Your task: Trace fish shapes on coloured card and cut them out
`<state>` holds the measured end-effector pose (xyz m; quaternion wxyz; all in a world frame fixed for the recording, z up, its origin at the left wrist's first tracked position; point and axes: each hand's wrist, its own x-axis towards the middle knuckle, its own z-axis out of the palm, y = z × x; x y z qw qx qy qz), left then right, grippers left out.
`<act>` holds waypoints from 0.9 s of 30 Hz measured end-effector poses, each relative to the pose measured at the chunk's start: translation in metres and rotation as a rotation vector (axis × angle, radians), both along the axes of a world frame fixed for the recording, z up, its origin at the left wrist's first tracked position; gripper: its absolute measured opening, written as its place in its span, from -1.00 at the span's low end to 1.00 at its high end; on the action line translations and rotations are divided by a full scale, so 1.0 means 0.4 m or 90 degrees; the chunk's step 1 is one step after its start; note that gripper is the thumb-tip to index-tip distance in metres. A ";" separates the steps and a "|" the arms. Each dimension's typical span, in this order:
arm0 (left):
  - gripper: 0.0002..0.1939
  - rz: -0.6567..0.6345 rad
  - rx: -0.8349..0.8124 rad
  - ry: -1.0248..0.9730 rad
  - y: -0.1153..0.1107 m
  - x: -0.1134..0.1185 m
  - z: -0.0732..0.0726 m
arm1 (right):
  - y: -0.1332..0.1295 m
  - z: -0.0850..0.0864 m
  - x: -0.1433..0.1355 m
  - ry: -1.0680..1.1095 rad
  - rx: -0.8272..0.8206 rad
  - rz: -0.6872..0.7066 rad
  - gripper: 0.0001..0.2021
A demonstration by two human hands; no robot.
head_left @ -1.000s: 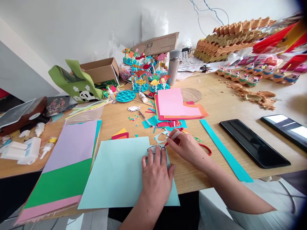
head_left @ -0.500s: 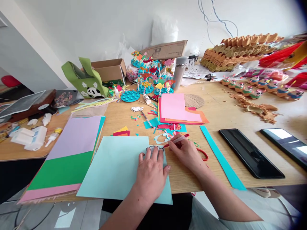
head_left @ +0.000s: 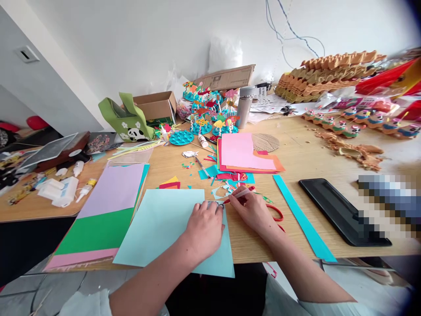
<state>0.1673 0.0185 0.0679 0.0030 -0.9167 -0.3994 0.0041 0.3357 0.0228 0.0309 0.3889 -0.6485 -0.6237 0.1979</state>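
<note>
A light blue sheet of paper (head_left: 161, 228) lies at the table's front edge. My left hand (head_left: 205, 226) rests on it near the top right corner, fingers bent and thumb mostly hidden, pressing down a small dark-outlined paper cutout (head_left: 215, 204) that shows only in part. My right hand (head_left: 251, 208) is closed around a red pen (head_left: 242, 193), whose tip touches or nearly touches the cutout's right end. Red-handled scissors (head_left: 276, 213) lie partly beneath the right hand. Just beyond the hands are cut paper scraps (head_left: 226, 191).
On the left is a stack of coloured paper (head_left: 95, 232); a pink sheet (head_left: 238, 149) tops another pile behind my hands. To the right lie a blue strip (head_left: 301, 217) and a black phone (head_left: 332, 210). A steel flask (head_left: 244, 107) stands near paper-fish crafts (head_left: 210, 109).
My left hand's fingers have bent and drawn closer together over the cutout. The right hand has shifted very slightly with the pen. The camera's view has tilted a little.
</note>
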 end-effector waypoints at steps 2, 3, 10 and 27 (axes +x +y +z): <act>-0.70 -0.017 -0.012 0.015 0.008 -0.002 0.007 | 0.000 -0.001 0.000 -0.010 -0.003 0.000 -0.72; -0.70 -0.024 -0.018 0.020 0.011 -0.003 0.010 | 0.000 -0.001 0.000 -0.010 -0.003 0.001 -0.72; -0.67 -0.030 -0.026 0.027 0.015 -0.010 0.016 | -0.001 -0.004 -0.002 -0.007 -0.003 -0.001 -0.71; -0.59 -0.098 -0.140 0.065 0.072 -0.020 0.045 | -0.004 -0.006 0.001 0.015 -0.014 -0.027 -0.69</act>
